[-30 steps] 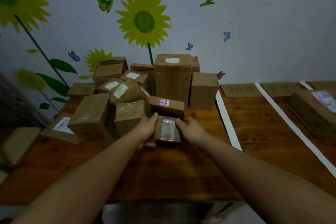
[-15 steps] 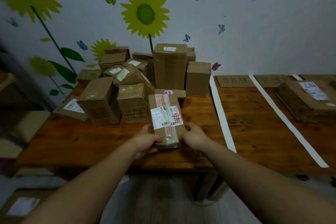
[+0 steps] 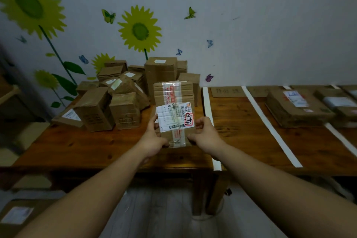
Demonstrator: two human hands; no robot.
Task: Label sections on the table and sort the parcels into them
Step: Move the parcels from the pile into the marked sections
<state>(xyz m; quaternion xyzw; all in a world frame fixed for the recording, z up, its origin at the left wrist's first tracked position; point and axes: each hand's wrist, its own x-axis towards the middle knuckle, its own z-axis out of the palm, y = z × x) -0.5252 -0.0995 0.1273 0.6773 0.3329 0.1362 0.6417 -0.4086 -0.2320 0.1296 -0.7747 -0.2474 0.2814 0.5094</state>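
Nearest: 2 bare forearms reach in from the bottom corners. The left hand [image 3: 154, 137] has its fingers curled round the left edge of a brown cardboard parcel [image 3: 173, 102] crossed by clear tape, with the thumb up on its face. The right hand [image 3: 204, 135] pinches the right edge low down, thumb in front and fingers behind. Both hands grip it.

The parcel is lifted off the brown wooden table [image 3: 241, 131] and hangs above its near-left part. It is tilted with the face toward the camera. The long axis runs near to far, and the hands hold the near end. A white shipping label [image 3: 172, 116] and a red-bordered handwritten sticker [image 3: 189, 119] show on the face; I can't read the sticker for sure.

Key relation: the parcel sits just left of the first white tape strip [image 3: 207, 106]. The marked sections all lie to its right, so the right hand is the nearer one to them. My guess is the coming move carries it right across that strip, with the section chosen by the sticker.

Further right, a second white tape strip [image 3: 270, 125] closes 1 bare section. Beyond it is a flat brown parcel [image 3: 297, 108] with a white label.

Far: 2 cardboard section signs [image 3: 227, 92] lie at the table's back edge, their writing too faint to read. Far left, a heap of brown cardboard boxes [image 3: 119, 98] is unsorted.
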